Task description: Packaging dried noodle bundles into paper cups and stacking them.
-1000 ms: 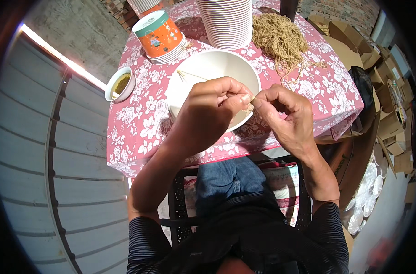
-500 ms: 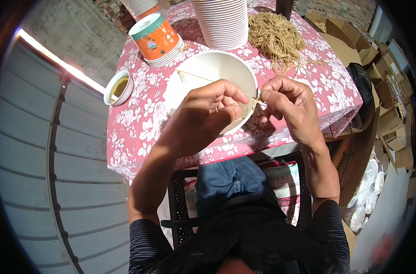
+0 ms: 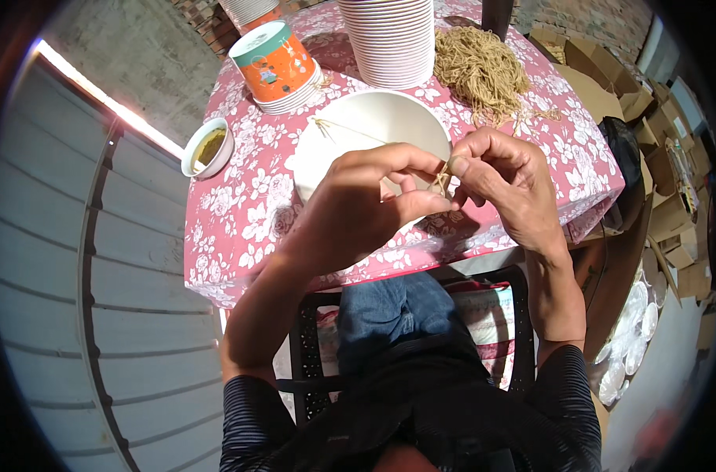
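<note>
A large white paper bucket (image 3: 411, 118) stands before me on the table, its open mouth toward me. A tan cord (image 3: 359, 132) runs across it from the far left rim, where its short ends stick out, to the right side by my hands. My right hand (image 3: 506, 179) pinches the cord between thumb and forefinger at the bucket's right rim. My left hand (image 3: 366, 189) reaches over the bucket, its thumb and fingers closed about the small loop of cord (image 3: 443, 182) beside the right fingertips. The exact grip of the left fingertips is partly hidden.
A tall stack of white buckets (image 3: 389, 47), an orange-and-green bucket (image 3: 275, 63) and a heap of tan cords (image 3: 482, 71) stand at the back of the flowered tablecloth (image 3: 252, 228). A small bowl (image 3: 208, 149) sits at the left edge. Cardboard boxes (image 3: 660, 161) fill the right.
My left fingers have moved right and now meet the right fingertips at the cord. The bucket has shifted slightly right in view.
</note>
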Demonstrator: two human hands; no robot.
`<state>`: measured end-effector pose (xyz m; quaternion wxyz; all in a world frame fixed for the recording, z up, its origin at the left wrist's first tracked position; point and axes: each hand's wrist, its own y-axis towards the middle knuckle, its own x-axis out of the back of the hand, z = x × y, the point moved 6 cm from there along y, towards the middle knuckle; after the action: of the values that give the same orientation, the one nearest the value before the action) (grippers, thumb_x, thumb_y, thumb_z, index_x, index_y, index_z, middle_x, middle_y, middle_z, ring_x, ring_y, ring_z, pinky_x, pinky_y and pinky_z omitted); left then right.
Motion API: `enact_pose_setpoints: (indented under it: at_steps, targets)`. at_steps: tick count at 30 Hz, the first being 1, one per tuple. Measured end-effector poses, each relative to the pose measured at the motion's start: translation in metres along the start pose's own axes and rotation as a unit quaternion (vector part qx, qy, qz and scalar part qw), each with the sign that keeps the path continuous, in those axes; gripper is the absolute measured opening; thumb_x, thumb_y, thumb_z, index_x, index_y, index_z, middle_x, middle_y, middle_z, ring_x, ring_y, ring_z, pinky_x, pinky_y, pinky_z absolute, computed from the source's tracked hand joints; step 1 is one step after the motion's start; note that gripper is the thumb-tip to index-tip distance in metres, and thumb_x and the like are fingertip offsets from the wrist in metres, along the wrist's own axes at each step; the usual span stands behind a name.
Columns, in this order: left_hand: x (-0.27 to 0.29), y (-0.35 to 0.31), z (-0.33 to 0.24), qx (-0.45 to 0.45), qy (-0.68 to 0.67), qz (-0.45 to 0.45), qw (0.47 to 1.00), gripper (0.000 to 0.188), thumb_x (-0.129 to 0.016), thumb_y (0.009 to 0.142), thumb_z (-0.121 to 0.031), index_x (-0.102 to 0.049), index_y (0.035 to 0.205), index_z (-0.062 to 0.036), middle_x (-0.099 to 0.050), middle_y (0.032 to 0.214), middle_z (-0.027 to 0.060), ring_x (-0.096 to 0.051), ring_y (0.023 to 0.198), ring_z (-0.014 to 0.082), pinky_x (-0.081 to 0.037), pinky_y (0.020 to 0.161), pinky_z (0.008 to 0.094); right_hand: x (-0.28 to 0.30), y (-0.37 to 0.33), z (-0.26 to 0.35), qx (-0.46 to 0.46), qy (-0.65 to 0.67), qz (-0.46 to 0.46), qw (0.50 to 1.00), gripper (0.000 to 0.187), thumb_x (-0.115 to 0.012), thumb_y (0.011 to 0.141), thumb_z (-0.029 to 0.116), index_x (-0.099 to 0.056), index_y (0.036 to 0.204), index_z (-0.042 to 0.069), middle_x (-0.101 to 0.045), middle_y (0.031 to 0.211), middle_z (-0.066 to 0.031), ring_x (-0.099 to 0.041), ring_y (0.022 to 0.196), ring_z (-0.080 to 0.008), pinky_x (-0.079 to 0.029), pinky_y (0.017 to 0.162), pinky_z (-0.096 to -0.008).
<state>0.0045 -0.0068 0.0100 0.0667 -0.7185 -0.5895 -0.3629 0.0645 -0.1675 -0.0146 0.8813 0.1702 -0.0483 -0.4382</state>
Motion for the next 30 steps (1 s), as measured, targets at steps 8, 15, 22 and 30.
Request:
enact_pose_setpoints:
  at_steps: [8,15,22,30]
  targets:
    - [0.0,0.004,-0.009,0.038,-0.012,-0.047,0.998,0.01,-0.077,0.092,-0.009,-0.075,0.095,0.0007,-0.075,0.085,0.0062,-0.066,0.075,0.0072,-0.051,0.064,0.0247,-0.001,0.0,0.015,0.035,-0.009,-0.022,0.999,0.02,-0.067,0.1,0.008,-0.063,0.114,-0.005,-0.067,0.083,-0.0031,-0.065,0.07,-0.0074,-0.055,0.064,-0.0229]
    - [-0.005,-0.006,-0.024,-0.018,0.142,-0.026,0.989,0.006,-0.075,0.088,-0.008,-0.074,0.09,-0.0021,-0.07,0.078,0.0093,-0.063,0.06,0.0157,-0.045,0.054,0.0302,0.024,0.011,0.016,0.058,0.131,-0.058,0.988,0.032,-0.068,0.098,0.009,-0.06,0.126,-0.004,-0.061,0.081,-0.0008,-0.06,0.068,-0.0061,-0.056,0.061,-0.0236]
    - [-0.01,-0.015,-0.033,-0.025,0.211,0.022,0.977,0.006,-0.071,0.085,-0.007,-0.072,0.089,-0.0031,-0.068,0.08,0.015,-0.067,0.073,0.0373,-0.052,0.064,0.044,0.03,0.015,0.022,0.088,0.126,-0.072,0.986,0.026,-0.069,0.099,0.01,-0.063,0.121,-0.003,-0.059,0.081,0.0007,-0.055,0.068,-0.0052,-0.056,0.064,-0.0248]
    - [-0.012,-0.019,-0.039,-0.028,0.217,-0.008,0.976,0.007,-0.071,0.086,-0.008,-0.068,0.086,-0.003,-0.066,0.079,0.0146,-0.066,0.073,0.0366,-0.051,0.065,0.0439,0.04,0.021,0.033,0.207,-0.122,-0.091,0.966,0.015,-0.068,0.099,0.005,-0.067,0.112,-0.002,-0.068,0.091,-0.0038,-0.064,0.08,-0.0099,-0.053,0.069,-0.0256]
